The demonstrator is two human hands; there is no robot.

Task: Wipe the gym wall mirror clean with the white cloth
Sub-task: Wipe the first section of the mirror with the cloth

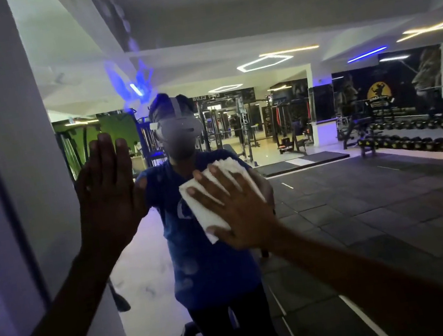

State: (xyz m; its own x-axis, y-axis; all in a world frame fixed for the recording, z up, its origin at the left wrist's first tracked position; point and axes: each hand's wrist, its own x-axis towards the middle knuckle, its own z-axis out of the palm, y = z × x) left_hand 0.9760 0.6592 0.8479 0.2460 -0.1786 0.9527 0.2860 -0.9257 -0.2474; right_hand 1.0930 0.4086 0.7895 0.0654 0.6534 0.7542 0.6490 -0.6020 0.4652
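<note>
Both arms are reaching forward and up, the left hand (108, 194) lying flat with its fingers (109, 153) straight and pressed together, the right hand (239, 211) spreading its fingers (218, 181) wide and pressing palm-forward, both forearms angling in from the lower corners.

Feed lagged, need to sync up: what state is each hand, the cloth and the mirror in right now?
left hand: open, fingers straight, palm flat on the glass
right hand: open, fingers spread, pressing the cloth to the glass
white cloth: folded, pinned flat under the right hand
mirror: smudges show near the top left
</note>
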